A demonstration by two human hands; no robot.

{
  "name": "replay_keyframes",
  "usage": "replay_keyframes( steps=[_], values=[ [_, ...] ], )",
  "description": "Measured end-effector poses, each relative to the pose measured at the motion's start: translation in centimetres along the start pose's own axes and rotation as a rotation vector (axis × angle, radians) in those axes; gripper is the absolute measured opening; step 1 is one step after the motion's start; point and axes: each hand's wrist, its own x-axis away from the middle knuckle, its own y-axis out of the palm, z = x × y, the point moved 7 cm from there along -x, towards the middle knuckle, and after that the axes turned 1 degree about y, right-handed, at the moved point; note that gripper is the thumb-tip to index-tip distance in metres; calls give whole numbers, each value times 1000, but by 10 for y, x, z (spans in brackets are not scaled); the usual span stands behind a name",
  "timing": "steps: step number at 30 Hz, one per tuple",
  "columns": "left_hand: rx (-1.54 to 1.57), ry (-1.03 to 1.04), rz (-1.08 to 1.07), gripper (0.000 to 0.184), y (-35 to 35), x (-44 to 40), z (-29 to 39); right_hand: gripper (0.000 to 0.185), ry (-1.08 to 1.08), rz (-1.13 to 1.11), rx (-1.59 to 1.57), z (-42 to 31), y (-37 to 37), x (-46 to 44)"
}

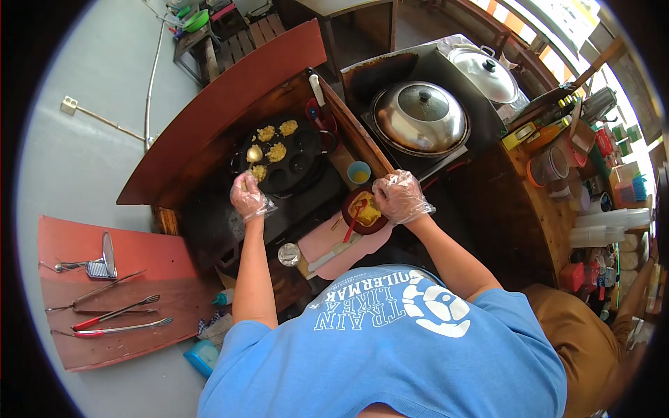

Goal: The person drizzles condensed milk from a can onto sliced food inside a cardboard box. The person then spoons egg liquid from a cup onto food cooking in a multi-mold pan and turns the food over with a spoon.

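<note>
My left hand (249, 198), in a clear plastic glove, is closed on a spoon (254, 153) whose bowl is over the dark round-welled pan (300, 143). Several yellow lumps of food (277, 152) sit in the pan's wells. My right hand (403, 196), gloved as well, is closed at the wooden partition's edge, beside a dark red bowl (368, 228); what its fingers hold, if anything, is hidden. In the bowl lie a yellow mixture (364, 209) and a red utensil (353, 221). A blue cup (359, 172) with yellow liquid stands between pan and bowl.
A domed metal lid (421, 118) covers a wok at the upper right, with a lidded pot (483, 75) behind it. Tongs (122, 329) hang on a red board at left. Jars and cups line a wooden shelf (533, 209). A person in brown (575, 331) is at lower right.
</note>
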Motion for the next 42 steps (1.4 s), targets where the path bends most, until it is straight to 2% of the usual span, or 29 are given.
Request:
replay_keyframes(
  steps=[3,5,7,12,16,19,21,23,25,29,31,32,36,40,42],
  values=[
    [-6,92,76,19,-26,-18,68,12,0,-4,8,-1,-1,0],
    [-32,106,78,19,-32,-26,79,12,-4,-2,16,0,0,0],
    [-37,204,95,19,-35,-28,87,12,-9,2,23,-1,1,0],
    [-176,143,-132,19,4,4,36,12,0,-5,37,0,1,1],
    [-230,197,-185,18,17,21,23,12,9,-10,30,-1,-1,1],
    [-270,216,-138,18,10,13,28,12,9,-18,24,-2,-1,-1],
    [-320,266,21,19,-8,-2,42,12,7,-17,21,-1,0,0],
    [-254,234,80,19,-26,-20,65,11,9,-15,24,0,0,0],
    [-202,315,192,17,-42,-33,82,11,7,-13,24,0,1,0],
    [-242,252,218,15,-40,-37,48,10,-20,-2,24,-3,0,1],
    [-150,47,62,16,-28,-27,19,10,-9,-18,38,-1,0,-2],
    [-106,22,4,19,-18,-19,7,10,-1,-14,31,0,0,-2],
    [-180,194,-138,18,11,11,22,10,-13,25,2,0,0,1],
    [-298,278,-138,15,24,13,13,10,-21,32,14,-1,0,1],
    [-302,245,-100,14,22,6,14,10,-4,-11,22,0,3,1]
  ],
)
